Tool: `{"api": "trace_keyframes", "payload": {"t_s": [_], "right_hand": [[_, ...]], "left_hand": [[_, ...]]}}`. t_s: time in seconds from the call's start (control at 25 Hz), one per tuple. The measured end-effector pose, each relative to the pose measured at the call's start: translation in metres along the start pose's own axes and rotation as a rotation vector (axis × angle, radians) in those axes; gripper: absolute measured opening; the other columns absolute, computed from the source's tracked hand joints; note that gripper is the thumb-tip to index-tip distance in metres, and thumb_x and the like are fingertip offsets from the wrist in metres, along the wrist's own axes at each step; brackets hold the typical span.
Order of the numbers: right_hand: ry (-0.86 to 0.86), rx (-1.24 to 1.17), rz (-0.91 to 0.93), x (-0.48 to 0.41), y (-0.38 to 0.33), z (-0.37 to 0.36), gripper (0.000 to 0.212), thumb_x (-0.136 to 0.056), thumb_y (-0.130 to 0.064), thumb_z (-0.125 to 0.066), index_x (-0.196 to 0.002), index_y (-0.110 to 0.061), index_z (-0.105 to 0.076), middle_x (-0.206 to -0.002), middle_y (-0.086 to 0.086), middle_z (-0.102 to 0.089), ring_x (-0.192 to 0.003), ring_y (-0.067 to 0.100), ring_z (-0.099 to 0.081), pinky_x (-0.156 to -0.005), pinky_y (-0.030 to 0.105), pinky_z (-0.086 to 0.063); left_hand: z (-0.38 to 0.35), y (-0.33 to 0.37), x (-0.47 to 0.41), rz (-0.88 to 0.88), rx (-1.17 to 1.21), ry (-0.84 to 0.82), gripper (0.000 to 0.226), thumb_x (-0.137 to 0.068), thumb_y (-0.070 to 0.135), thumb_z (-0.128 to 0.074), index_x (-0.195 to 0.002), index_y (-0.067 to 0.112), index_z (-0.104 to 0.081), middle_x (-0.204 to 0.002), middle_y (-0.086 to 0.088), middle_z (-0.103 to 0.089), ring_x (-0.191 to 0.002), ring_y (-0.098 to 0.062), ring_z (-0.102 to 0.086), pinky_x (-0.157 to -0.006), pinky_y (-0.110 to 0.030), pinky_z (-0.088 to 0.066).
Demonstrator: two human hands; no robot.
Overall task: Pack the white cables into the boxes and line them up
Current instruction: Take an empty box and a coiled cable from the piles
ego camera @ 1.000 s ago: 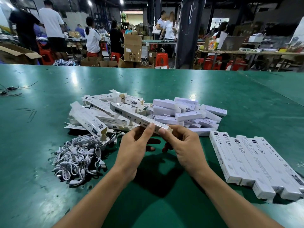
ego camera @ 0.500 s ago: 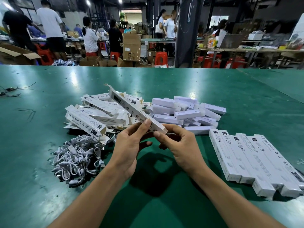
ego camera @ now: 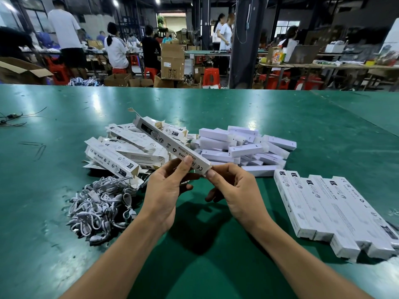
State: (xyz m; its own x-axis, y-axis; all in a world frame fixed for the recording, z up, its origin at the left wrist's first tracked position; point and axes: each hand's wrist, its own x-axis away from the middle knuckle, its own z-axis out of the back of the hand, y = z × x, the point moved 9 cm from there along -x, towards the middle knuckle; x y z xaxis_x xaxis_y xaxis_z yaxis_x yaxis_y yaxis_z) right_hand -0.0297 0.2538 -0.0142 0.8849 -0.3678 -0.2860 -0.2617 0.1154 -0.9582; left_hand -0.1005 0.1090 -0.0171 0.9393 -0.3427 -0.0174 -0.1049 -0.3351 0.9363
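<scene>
I hold one long white carton tilted up over the green table, its far end flap open. My left hand grips the near part from the left, thumb on top. My right hand pinches the near end at its corner. A heap of white cables lies at the near left. Behind it sits a pile of open cartons. Several closed cartons lie side by side in a row at the right.
A loose pile of small white inner boxes sits behind my hands. Thin dark wires lie at the far left edge. Beyond the table stand people, cardboard boxes, red stools and a dark pillar.
Both hands have raised the carton and tipped its far end upward, off the pile. My grip stays at the near end.
</scene>
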Motion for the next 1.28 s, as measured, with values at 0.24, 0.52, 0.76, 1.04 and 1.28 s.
{"api": "trace_keyframes", "payload": {"t_s": [0.24, 0.52, 0.76, 1.04, 1.28], "right_hand": [[0.083, 0.078, 0.018, 0.004, -0.006, 0.007, 0.006, -0.093, -0.025, -0.073, -0.087, -0.024, -0.073, -0.087, -0.006, -0.076, -0.053, 0.019, -0.069, -0.057, 0.042, -0.06], [-0.005, 0.103, 0.103, 0.009, -0.017, -0.005, 0.012, -0.096, -0.029, -0.066, -0.104, -0.022, -0.072, -0.095, -0.009, -0.075, -0.059, 0.022, -0.07, -0.058, 0.031, -0.055], [-0.036, 0.166, 0.193, 0.01, -0.024, -0.008, 0.017, -0.091, -0.033, -0.074, -0.107, -0.029, -0.071, -0.094, -0.014, -0.072, -0.058, 0.016, -0.068, -0.056, 0.017, -0.048], [0.075, -0.048, 0.185, 0.006, -0.03, 0.0, 0.023, -0.077, -0.041, -0.082, -0.092, -0.034, -0.066, -0.085, -0.01, -0.069, -0.056, 0.008, -0.061, -0.055, 0.019, -0.051], [0.195, 0.231, 0.497, 0.019, -0.054, 0.003, 0.009, -0.088, -0.021, -0.079, -0.096, -0.02, -0.075, -0.091, -0.008, -0.073, -0.053, 0.008, -0.062, -0.053, 0.021, -0.048]], "left_hand": [[-0.004, -0.002, 0.001, -0.008, 0.0, -0.022, 0.044, -0.069, 0.043, -0.076, -0.104, 0.017, -0.072, -0.1, -0.007, -0.078, -0.084, -0.014, -0.073, -0.07, -0.027, -0.053], [0.0, -0.01, 0.0, 0.155, 0.184, 0.023, 0.028, -0.075, 0.029, -0.076, -0.093, 0.009, -0.071, -0.086, -0.009, -0.075, -0.065, -0.016, -0.071, -0.058, -0.023, -0.056], [-0.005, -0.018, 0.0, 0.271, 0.242, -0.001, 0.025, -0.076, 0.033, -0.073, -0.09, 0.013, -0.071, -0.09, -0.008, -0.075, -0.064, -0.014, -0.07, -0.057, -0.021, -0.057], [-0.019, -0.021, 0.007, 0.329, 0.211, -0.137, 0.024, -0.079, 0.037, -0.072, -0.074, 0.016, -0.082, -0.081, -0.004, -0.075, -0.061, -0.012, -0.068, -0.057, -0.021, -0.057], [-0.023, -0.022, 0.008, 0.35, 0.276, -0.113, 0.024, -0.076, 0.037, -0.07, -0.073, 0.015, -0.082, -0.077, -0.004, -0.075, -0.058, -0.011, -0.069, -0.05, -0.021, -0.054]]}}
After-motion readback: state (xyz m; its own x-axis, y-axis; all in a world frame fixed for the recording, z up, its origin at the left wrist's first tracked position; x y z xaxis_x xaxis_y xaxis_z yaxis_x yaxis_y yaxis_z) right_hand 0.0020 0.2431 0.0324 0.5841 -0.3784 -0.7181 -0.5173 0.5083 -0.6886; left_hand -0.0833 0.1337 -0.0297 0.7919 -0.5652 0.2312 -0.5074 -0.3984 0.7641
